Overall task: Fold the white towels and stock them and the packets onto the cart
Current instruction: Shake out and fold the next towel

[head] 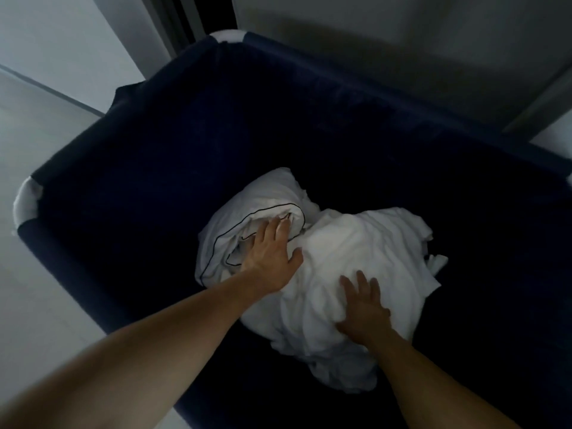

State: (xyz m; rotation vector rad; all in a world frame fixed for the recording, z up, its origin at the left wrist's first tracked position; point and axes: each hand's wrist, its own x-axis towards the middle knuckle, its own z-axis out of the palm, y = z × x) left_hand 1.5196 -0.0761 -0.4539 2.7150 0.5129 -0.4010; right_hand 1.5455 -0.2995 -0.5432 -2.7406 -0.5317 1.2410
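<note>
Centre of frame: a crumpled heap of white towels [356, 243] is lying at the bottom of a deep dark blue cloth bin [154, 150]. The heap's long axis is running on a diagonal, from the middle of the frame down toward the lower right. None of it is folded, and the loose ends are trailing toward the right edge and the bottom.

On the heap's upper left end, a white cloth with thin black piping [247, 205] is sitting rolled into a bundle. Its rounded end is pointing toward the top of the frame, and it is touching the towels along its right side.

The left hand [272, 252] is coming in from the lower left. Its fingers are straight and together, with the tips lying at a fold of the piped cloth and the thumb spread out against the towels. It is gripping nothing.

The right hand [363, 308] is coming in from the lower right. It is pressing flat on the near part of the heap with fingers spread, and it is not closing on anything.

The bin's walls are rising all round the heap, so both arms are reaching down over the near rim. White corner pieces are showing at the left edge [28, 199] and at top centre [229, 35]. Pale floor [31, 305] is lying to the left, and a grey wall [371, 26] is standing behind in the upper right.
</note>
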